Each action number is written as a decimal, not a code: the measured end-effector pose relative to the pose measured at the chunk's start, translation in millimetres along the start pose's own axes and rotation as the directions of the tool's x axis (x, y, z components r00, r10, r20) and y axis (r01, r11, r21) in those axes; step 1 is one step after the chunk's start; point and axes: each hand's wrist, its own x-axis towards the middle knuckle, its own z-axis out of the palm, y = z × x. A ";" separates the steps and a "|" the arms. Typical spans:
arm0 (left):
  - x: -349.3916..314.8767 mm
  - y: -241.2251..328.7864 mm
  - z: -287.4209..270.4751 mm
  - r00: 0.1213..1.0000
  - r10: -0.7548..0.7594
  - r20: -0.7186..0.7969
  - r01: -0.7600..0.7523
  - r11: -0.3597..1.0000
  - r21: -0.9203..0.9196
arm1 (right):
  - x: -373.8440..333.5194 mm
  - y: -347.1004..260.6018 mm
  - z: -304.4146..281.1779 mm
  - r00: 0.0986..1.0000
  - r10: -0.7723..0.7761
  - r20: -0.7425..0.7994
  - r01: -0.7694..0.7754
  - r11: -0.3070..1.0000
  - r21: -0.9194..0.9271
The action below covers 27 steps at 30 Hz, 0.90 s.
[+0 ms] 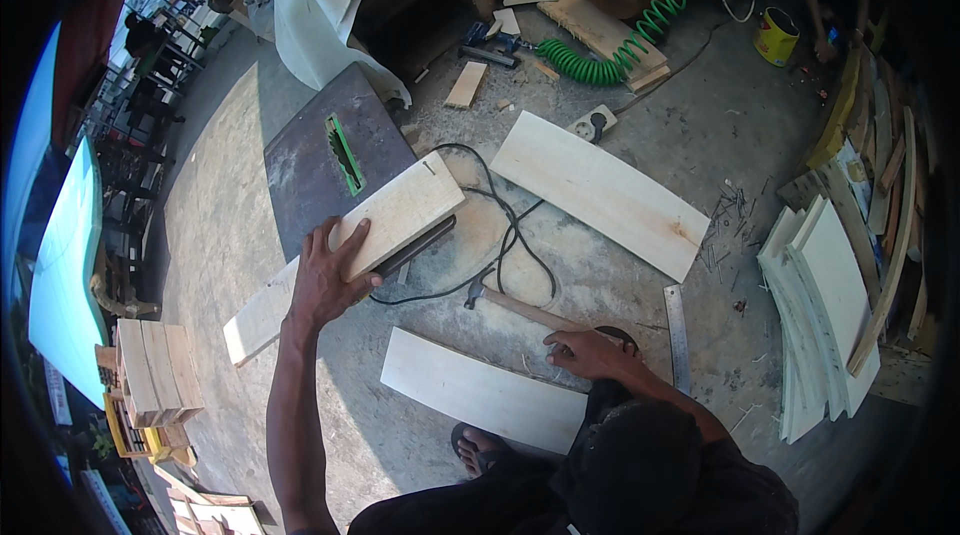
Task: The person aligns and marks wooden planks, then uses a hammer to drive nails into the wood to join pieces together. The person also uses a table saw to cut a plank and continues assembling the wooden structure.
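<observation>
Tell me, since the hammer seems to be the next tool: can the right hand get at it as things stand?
Probably yes. The right hand rests on the floor just beside the hammer handle, with nothing lying between them; only the black cable loops near the head.

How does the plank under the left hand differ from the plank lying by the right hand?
The plank under the left hand rests partly on the dark table saw top; the plank by the right hand lies flat on the concrete floor. The left hand presses flat on the first; the right hand rests at the second's far edge, seemingly fingertips only. The first looks longer and yellower, the second paler. Both are bare, light wooden boards.
</observation>
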 end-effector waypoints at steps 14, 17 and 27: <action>2.2 9.9 65.3 0.976 -0.029 -0.217 0.056 0.991 0.118 | -3.4 37.2 6.8 0.848 -0.179 -0.499 -0.047 0.912 -0.407; -16.4 41.9 82.9 0.950 0.080 -0.302 -0.028 0.985 0.171 | 0.1 43.0 12.1 0.874 -0.135 -0.467 -0.089 0.900 -0.426; -12.4 61.2 81.9 0.938 0.017 -0.347 -0.025 0.999 -0.019 | -46.4 39.3 -27.0 0.856 0.150 -0.495 -0.165 0.986 0.014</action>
